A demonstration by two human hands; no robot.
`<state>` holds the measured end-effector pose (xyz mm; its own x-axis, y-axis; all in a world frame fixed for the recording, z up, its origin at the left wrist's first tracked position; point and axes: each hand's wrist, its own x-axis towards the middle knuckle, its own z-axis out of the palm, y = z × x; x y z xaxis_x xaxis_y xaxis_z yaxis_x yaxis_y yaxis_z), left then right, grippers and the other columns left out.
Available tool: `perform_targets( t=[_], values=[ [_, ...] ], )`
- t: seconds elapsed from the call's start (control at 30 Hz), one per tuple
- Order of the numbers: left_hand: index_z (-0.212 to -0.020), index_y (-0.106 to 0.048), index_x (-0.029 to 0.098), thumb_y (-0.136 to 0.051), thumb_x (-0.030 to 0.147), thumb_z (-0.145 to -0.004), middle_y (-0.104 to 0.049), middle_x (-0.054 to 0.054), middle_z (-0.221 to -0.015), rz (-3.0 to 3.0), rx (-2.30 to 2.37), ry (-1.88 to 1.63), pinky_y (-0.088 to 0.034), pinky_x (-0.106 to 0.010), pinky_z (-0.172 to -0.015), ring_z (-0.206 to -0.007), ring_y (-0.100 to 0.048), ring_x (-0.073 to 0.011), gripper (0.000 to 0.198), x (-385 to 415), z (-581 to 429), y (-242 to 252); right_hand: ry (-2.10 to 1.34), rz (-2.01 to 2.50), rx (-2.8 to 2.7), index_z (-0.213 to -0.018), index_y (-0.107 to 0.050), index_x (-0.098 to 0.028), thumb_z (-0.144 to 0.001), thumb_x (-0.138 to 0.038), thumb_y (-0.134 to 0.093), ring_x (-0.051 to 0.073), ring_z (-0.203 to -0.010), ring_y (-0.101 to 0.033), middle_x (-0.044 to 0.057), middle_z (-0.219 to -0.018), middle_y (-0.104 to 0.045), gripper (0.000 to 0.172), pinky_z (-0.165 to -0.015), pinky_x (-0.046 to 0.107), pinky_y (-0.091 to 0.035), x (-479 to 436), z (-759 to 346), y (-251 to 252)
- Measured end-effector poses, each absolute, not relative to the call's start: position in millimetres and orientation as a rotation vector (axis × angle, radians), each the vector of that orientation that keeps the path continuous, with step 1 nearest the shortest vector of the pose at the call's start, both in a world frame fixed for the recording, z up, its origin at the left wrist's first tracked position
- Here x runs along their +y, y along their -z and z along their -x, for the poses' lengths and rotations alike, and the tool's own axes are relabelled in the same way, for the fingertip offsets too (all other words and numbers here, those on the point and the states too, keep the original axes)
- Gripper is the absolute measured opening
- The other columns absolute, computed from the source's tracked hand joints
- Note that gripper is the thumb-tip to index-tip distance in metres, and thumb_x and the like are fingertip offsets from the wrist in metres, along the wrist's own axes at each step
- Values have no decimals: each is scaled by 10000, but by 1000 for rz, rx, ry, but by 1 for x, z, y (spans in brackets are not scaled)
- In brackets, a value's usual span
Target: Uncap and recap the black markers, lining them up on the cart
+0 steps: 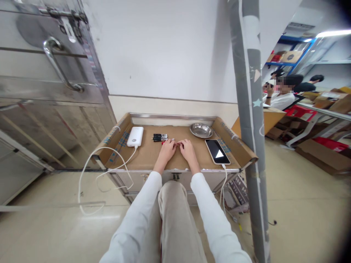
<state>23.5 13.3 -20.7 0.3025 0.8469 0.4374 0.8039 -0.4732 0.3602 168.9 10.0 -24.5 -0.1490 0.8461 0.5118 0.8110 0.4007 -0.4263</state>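
Note:
My left hand (167, 150) and my right hand (187, 150) come close together over the brown cardboard-lined tabletop (148, 157). Both hands have bent, pinched fingers. A small reddish bit shows between the fingertips, too small to name. Just beyond my left hand lies a row of several dark pens or pen-like sticks (159, 137) with silvery ends. A bit of red (163, 143) peeks out beside the left fingers, partly covered. Over to the right sit a round metal dish (201, 130) and a phone (217, 151) lying face up.
A white power bank (135, 136) rests at the left, its white cable (90, 157) looping off the table's edge. Cardboard-covered sides (233, 142) wall the table. A grey wrapped post (251, 109) stands at the right. People (285, 93) sit farther back among boxes.

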Motion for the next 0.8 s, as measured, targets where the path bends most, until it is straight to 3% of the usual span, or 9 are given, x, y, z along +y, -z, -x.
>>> perform_targets(
  t=[0.8],
  values=[
    [-974,-568,141,-440,149,-885,-585,-110,-1015,-2405,1553,-928,-447,-355,-931,-986,-570,-207,156,17,-26,25,-13,1434,-1974,-930,-654,-174,-878,-133,-405,210,-888,-506,89,-937,-597,258,-857,330,-384,11,-167,26]
  ],
)
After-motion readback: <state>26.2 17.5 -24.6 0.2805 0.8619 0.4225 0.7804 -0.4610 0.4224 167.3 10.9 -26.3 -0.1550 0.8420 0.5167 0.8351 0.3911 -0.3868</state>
